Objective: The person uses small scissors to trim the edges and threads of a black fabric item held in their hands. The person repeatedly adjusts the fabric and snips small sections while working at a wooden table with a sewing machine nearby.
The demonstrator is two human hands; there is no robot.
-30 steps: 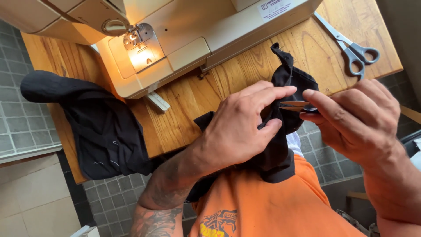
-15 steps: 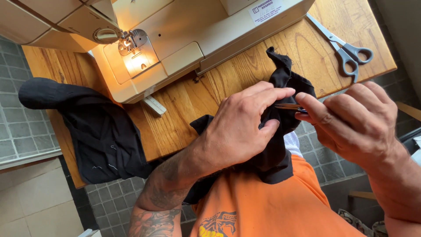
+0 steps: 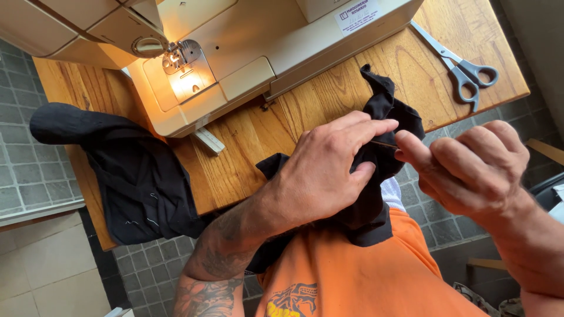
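— Gripping black cloth [image 3: 382, 126] in left hand [image 3: 320, 176], above desk [image 3: 329, 97] edge?
— Yes; right hand [image 3: 470, 170] pinching a thin pin [image 3: 383, 143]. Could prick a fingertip, pressed so close.

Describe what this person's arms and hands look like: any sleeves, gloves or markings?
Both hands are bare, with no gloves or rings to be seen. The left hand leads to a forearm covered in dark tattoo work right up past the wrist. The right hand has a plain forearm with no sleeve showing. An orange shirt with a printed design covers the chest.
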